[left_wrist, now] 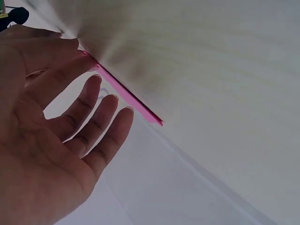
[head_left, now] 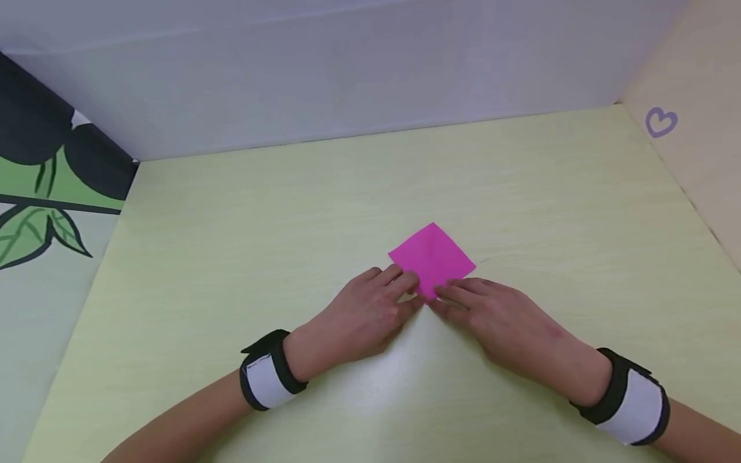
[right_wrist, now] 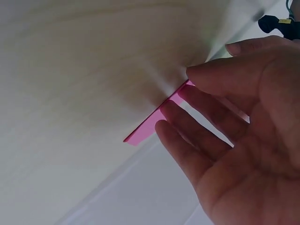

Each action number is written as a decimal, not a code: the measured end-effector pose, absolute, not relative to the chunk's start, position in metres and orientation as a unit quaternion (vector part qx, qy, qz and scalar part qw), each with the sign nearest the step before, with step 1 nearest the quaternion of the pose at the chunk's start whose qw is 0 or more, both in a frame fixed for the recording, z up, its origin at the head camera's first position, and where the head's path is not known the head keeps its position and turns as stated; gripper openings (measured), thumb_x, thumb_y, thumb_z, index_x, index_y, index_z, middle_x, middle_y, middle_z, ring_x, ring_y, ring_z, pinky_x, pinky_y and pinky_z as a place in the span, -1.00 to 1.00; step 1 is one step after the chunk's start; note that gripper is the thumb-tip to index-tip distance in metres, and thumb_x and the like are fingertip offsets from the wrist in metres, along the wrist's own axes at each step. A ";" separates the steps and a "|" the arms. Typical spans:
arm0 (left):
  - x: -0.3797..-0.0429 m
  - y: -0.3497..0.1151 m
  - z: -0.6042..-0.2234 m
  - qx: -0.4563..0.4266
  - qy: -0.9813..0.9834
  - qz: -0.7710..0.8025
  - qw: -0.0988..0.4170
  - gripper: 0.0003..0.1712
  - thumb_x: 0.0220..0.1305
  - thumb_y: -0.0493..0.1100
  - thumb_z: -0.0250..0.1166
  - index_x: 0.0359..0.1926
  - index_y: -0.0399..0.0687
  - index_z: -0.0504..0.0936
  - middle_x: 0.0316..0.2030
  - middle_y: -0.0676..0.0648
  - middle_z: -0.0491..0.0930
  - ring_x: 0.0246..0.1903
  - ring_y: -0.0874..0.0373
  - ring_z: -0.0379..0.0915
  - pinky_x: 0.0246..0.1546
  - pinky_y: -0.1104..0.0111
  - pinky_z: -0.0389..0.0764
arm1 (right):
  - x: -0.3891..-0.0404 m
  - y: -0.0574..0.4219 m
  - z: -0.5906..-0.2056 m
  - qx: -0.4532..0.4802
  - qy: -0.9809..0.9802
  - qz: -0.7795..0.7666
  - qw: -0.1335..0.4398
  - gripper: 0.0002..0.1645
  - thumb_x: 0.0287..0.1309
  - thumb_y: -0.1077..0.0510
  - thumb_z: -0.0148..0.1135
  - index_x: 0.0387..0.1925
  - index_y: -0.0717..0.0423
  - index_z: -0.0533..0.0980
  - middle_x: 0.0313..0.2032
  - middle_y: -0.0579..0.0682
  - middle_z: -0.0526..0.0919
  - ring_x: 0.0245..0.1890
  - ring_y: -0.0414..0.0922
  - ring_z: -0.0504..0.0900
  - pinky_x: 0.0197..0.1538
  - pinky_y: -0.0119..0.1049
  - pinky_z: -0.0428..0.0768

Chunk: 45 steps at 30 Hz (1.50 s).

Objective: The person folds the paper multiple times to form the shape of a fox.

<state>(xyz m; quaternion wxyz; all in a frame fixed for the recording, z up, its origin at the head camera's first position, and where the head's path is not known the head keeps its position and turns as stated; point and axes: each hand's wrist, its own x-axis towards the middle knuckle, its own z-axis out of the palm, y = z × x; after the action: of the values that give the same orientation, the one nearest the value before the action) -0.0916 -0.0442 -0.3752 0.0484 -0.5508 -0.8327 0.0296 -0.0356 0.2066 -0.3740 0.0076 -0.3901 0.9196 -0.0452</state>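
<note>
A folded bright pink square of paper [head_left: 434, 253] lies on the table with one corner towards me. My left hand [head_left: 370, 315] pinches its near corner from the left, thumb and index finger close together, other fingers bent loosely by the left edge. From the right, my right hand [head_left: 506, 325] pinches the same corner, the two thumbs nearly meeting. In the left wrist view the paper [left_wrist: 129, 96] shows as a thin strip with layers at its end. The right wrist view has the paper [right_wrist: 149, 123] beyond the fingertips. My fingers hide the near corner.
The pale wooden table [head_left: 243, 225] extends around the paper. A whitish wall [head_left: 347, 71] stands along the back, and a beige panel [head_left: 695, 77] with a purple heart at the right. Dark and green leaf artwork [head_left: 40, 225] is on the left. Each wrist wears a black-and-white band.
</note>
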 end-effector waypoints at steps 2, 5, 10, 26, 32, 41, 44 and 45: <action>-0.094 -0.046 -0.375 -0.547 -0.835 0.031 0.046 -0.62 0.40 -0.08 0.28 0.19 0.12 0.72 -0.08 -0.02 0.46 -0.08 0.11 0.35 -0.18 0.35 0.48 | -0.035 0.207 -0.373 -0.391 0.919 -0.039 0.013 -0.25 0.05 0.35 0.48 0.32 0.02 0.55 0.28 0.12 0.58 0.24 0.11 0.56 0.15 -0.05 0.63; -0.096 -0.048 -0.375 -0.543 -0.838 0.032 0.042 -0.61 0.38 -0.06 0.31 0.21 0.16 0.71 -0.05 -0.02 0.47 -0.06 0.10 0.38 -0.14 0.33 0.51 | -0.034 0.206 -0.372 -0.395 0.918 -0.036 0.018 -0.22 0.02 0.37 0.48 0.33 0.00 0.55 0.29 0.13 0.57 0.26 0.14 0.55 0.16 -0.03 0.62; -0.097 -0.050 -0.374 -0.543 -0.839 0.027 0.025 -0.59 0.37 -0.05 0.32 0.23 0.20 0.70 -0.04 -0.03 0.48 -0.06 0.09 0.38 -0.16 0.32 0.52 | -0.035 0.205 -0.373 -0.402 0.915 -0.025 0.002 -0.24 0.04 0.37 0.48 0.32 0.02 0.55 0.26 0.11 0.59 0.26 0.12 0.55 0.19 -0.02 0.60; -0.100 -0.060 -0.370 -0.526 -0.848 0.033 0.058 -0.56 0.37 -0.05 0.28 0.23 0.45 0.68 -0.02 -0.01 0.52 -0.06 0.00 0.45 -0.16 0.22 0.50 | -0.031 0.200 -0.368 -0.401 0.916 -0.007 -0.004 -0.23 -0.02 0.36 0.56 0.28 -0.02 0.59 0.24 0.05 0.60 0.22 0.10 0.57 0.09 -0.07 0.66; -0.101 -0.063 -0.371 -0.514 -0.855 0.033 0.055 -0.55 0.37 -0.04 0.27 0.25 0.44 0.66 -0.01 -0.01 0.52 -0.10 0.00 0.44 -0.20 0.22 0.50 | -0.031 0.199 -0.369 -0.402 0.915 -0.014 -0.009 -0.24 -0.05 0.37 0.58 0.25 -0.01 0.61 0.20 0.06 0.61 0.17 0.10 0.59 0.05 -0.07 0.68; -0.115 -0.074 -0.374 -0.478 -0.874 0.030 0.089 -0.60 0.35 -0.06 0.28 0.17 0.37 0.73 -0.08 -0.05 0.51 -0.19 0.00 0.44 -0.34 0.24 0.45 | -0.033 0.200 -0.370 -0.408 0.913 -0.011 -0.014 -0.25 -0.07 0.36 0.60 0.23 -0.03 0.63 0.16 0.05 0.63 0.13 0.08 0.60 0.01 -0.10 0.69; -0.122 -0.078 -0.375 -0.464 -0.880 0.032 0.097 -0.60 0.33 -0.09 0.29 0.15 0.38 0.74 -0.13 -0.07 0.50 -0.23 0.00 0.42 -0.39 0.25 0.42 | -0.033 0.200 -0.370 -0.409 0.912 -0.015 -0.016 -0.26 -0.07 0.37 0.59 0.21 -0.03 0.64 0.15 0.05 0.63 0.12 0.09 0.60 0.00 -0.10 0.70; -0.123 -0.079 -0.375 -0.464 -0.880 0.030 0.097 -0.60 0.33 -0.10 0.28 0.14 0.38 0.75 -0.14 -0.07 0.50 -0.24 0.00 0.42 -0.40 0.25 0.41 | -0.033 0.200 -0.370 -0.409 0.912 -0.017 -0.017 -0.26 -0.08 0.37 0.59 0.21 -0.03 0.65 0.14 0.05 0.63 0.12 0.09 0.61 0.00 -0.10 0.70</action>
<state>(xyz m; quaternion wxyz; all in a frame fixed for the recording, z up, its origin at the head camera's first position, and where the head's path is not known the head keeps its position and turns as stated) -0.1234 -0.0792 -0.3745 0.0970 -0.4640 -0.8800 0.0296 -0.0330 0.1997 -0.3703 -0.0168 -0.4094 0.9121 -0.0165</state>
